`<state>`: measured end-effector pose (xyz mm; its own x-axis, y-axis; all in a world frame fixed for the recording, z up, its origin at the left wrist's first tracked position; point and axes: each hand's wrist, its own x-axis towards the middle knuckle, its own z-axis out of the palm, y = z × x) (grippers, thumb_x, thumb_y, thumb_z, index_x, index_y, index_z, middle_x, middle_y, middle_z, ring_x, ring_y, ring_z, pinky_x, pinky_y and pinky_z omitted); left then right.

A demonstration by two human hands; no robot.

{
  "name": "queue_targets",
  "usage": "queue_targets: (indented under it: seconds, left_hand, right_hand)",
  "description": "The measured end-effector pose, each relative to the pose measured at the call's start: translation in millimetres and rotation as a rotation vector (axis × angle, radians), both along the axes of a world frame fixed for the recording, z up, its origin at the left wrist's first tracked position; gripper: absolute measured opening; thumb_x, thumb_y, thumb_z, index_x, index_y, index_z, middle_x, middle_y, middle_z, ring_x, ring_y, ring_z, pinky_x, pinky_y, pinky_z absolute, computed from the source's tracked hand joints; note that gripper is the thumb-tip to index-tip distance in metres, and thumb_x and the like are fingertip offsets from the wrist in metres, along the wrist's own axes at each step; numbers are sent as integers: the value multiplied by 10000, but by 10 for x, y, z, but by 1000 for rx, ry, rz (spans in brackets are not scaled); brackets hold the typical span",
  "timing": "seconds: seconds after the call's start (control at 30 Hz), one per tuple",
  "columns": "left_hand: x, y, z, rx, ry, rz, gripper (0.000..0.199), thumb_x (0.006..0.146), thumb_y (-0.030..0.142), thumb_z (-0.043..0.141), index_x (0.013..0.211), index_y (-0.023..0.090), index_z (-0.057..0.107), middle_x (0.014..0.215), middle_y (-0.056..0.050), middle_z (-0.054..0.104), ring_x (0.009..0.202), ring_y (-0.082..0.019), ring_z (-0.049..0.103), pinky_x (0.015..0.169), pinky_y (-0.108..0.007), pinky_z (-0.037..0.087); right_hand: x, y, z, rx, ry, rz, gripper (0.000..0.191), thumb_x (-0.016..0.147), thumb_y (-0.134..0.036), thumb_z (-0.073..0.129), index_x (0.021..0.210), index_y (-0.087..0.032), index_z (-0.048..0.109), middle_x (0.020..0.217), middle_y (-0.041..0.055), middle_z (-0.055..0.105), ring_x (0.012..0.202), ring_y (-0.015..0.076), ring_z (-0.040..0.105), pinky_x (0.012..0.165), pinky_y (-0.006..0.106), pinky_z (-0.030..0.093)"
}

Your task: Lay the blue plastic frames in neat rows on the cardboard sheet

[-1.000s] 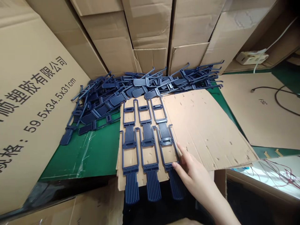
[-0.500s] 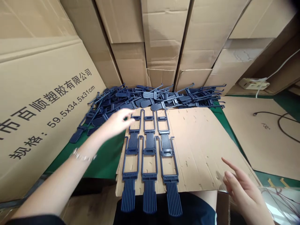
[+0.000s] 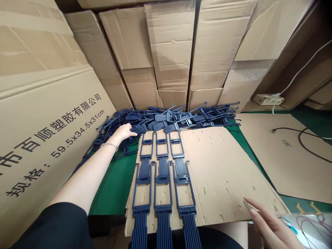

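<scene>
My left hand [image 3: 123, 132] is at the near left edge of a pile of dark blue plastic parts [image 3: 162, 117]. Its thumb and fingers close on one part [image 3: 138, 130] there; the fingertips are partly hidden. Each part has a ribbed flat tongue and a rectangular frame with hooked arms. Two rows of three such parts [image 3: 163, 180] lie side by side on a cardboard sheet [image 3: 220, 173], the near tongues jutting past its front edge. My right hand [image 3: 272, 223] hovers at the sheet's right front corner, fingers stretched out and holding nothing.
Tall cardboard boxes [image 3: 171, 52] stand behind the pile, and a printed carton [image 3: 64, 114] leans in on the left. A green tabletop [image 3: 111, 190] shows beneath. At right are another cardboard sheet [image 3: 293, 162], a black cable [image 3: 290, 129] and thin wires [image 3: 311, 224].
My left hand has moved from the far laid-out row leftward to the pile and closed on a part. The view has tilted up slightly. My right hand stays near the sheet's corner.
</scene>
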<state>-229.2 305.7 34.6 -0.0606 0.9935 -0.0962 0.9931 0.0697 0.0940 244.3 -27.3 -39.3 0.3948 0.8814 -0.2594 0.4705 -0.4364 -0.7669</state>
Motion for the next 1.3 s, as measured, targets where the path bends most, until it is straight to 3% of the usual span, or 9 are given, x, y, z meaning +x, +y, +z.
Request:
queue_targets:
  seconds: [0.1,0.2,0.33,0.43,0.6,0.73,1.07,1.3]
  left_hand:
    - [2,-10,-6,16,-37,17,474,694,398,665,1034,90,546,1114,-151,573,989,-276,535,748,-282,375]
    - [-5,-22,1,20,-69,22,357,704,382,644,923,112,564,1014,-116,608,904,-251,555,699,-273,370]
    - [-58,-10,53,23,-129,14,299,709,394,618,825,126,551,865,-71,614,800,-222,556,652,-274,366]
    - [-156,48,77,26,-239,-17,345,700,398,620,878,109,561,916,-83,614,835,-226,553,693,-281,387]
    - [-315,149,39,25,-408,-80,482,733,381,588,1117,92,543,1172,-108,560,1045,-225,517,885,-277,390]
    - [-356,173,30,42,-437,-68,498,753,381,568,1182,131,536,1239,-96,527,1122,-228,489,951,-276,370]
    - [-383,278,270,165,-237,-47,274,797,383,540,920,146,600,1053,-91,608,1004,-253,544,916,-308,378]
    - [-259,187,534,242,-364,7,247,876,336,493,944,109,561,906,-25,575,857,-159,501,837,-249,360]
  right_hand:
    - [-133,43,75,-47,67,10,752,596,-757,481,1082,-212,662,1176,36,563,1054,216,565,756,236,533]
    - [-230,40,91,-13,26,13,715,687,-731,436,1152,-220,617,1117,38,591,877,172,607,765,245,512]
    - [-186,26,-23,15,13,117,717,739,-703,431,1197,-173,588,835,55,615,719,140,583,718,225,499]
    - [-93,41,-136,16,7,219,717,771,-670,429,1235,-139,561,716,53,573,701,136,571,707,205,495]
    - [-36,59,-242,0,36,222,738,795,-673,391,1259,-118,540,756,68,578,734,132,573,736,194,493]
    - [-28,58,-270,9,48,240,744,791,-670,404,1249,-101,545,786,84,592,745,135,578,766,199,495]
    - [-36,71,-353,15,50,213,672,782,-664,420,1189,-158,592,965,77,617,767,133,587,788,210,496]
    - [-226,48,-223,132,22,69,587,755,-655,451,1022,-179,667,867,59,629,708,129,582,720,204,493]
